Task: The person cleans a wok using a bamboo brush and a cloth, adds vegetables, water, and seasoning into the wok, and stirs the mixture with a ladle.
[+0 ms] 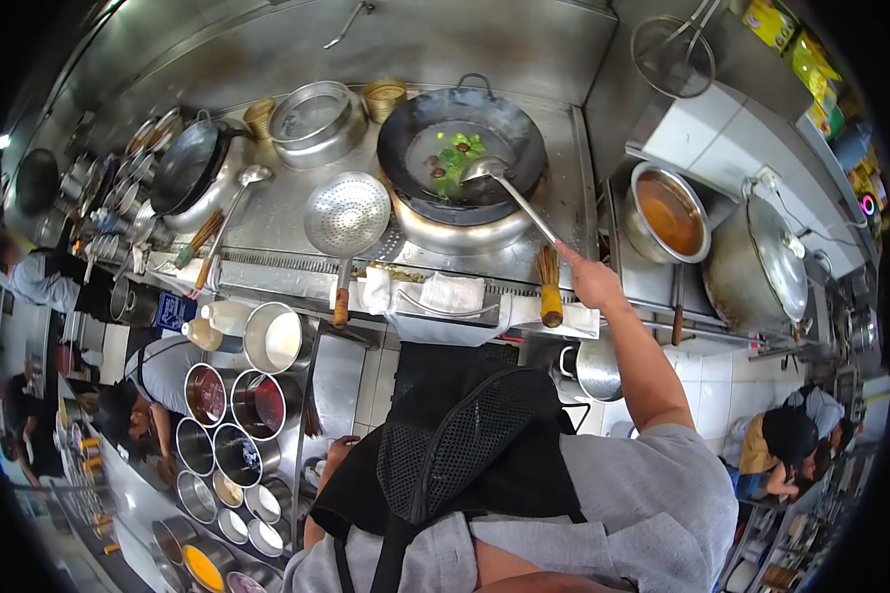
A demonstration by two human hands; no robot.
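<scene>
My right hand (597,283) is closed round the handle of a metal ladle (524,205), whose bowl rests in a black wok (396,148) on the stove. Green vegetable pieces (455,163) with a few dark red bits lie in the wok beside the ladle. My left hand (339,457) hangs low at my left side, near the pot table, with its fingers mostly hidden. A perforated skimmer (347,213) lies left of the wok, its wooden handle toward me. Below my right hand's left side stands a bamboo brush (550,287).
On the right are a pot of brown broth (670,212) and a large lidded pot (761,262). A second wok (186,168) and a steel pot (317,124) stand left. Ingredient pots (270,403) fill the left table. Other people (153,385) work at left and right.
</scene>
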